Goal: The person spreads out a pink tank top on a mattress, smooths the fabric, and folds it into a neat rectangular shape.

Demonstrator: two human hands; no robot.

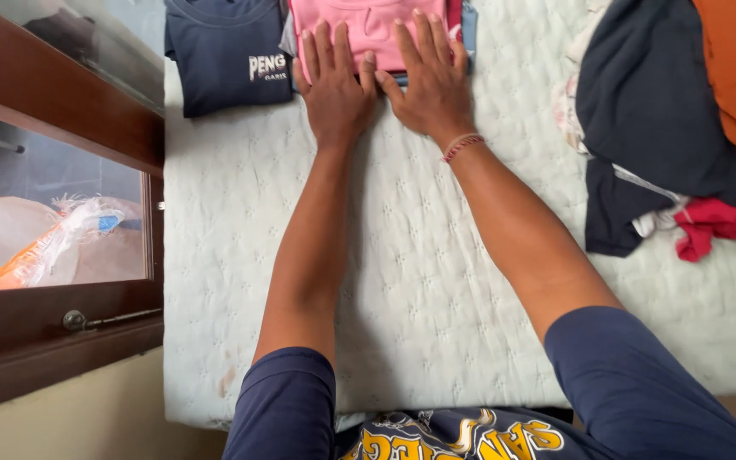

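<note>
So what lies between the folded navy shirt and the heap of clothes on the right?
In the head view: both hands, left hand and right hand, flat on the pink garment, on the white quilted bedcover.

Pale quilted bed [419, 281] carrying a folded navy shirt [227, 55], a folded pink garment [368, 25] beside it, and a loose heap of clothes [675, 128] at one edge.

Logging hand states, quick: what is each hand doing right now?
Left hand: open, flat, palm down on the folded pink garment.
Right hand: open, flat on the same garment; holding nothing.
</note>
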